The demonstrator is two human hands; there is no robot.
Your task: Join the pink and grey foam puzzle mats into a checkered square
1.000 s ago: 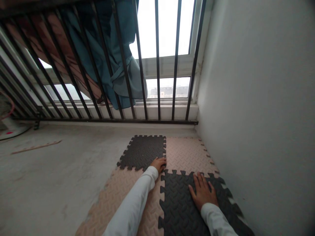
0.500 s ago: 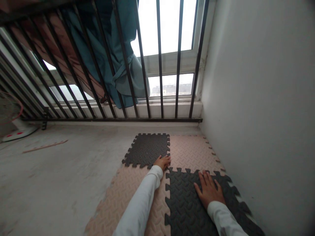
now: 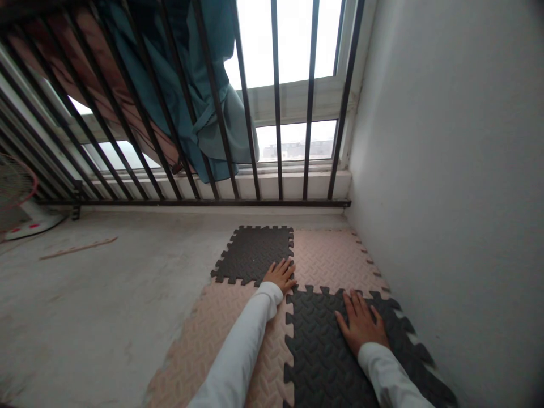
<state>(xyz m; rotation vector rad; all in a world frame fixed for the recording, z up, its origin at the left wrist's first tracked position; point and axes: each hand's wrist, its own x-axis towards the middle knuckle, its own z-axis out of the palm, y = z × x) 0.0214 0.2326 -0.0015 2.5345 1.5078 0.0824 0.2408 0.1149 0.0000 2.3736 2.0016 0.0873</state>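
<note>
Interlocking foam floor mats lie in the corner by the wall. My left hand rests flat with fingers stretched out where the far black mat meets the far pink mat. My right hand lies open, palm down, on the near black mat. A near pink mat sits under my left sleeve. Neither hand holds anything.
A grey wall rises right beside the mats. Black railing bars stand in front of a window, with teal cloth hanging behind them. A fan base and a thin wooden strip are at the far left on the concrete floor.
My left hand has opened from curled fingers to flat on the seam between the far mats. The view shifted slightly; my right hand stays pressed on the near black mat.
</note>
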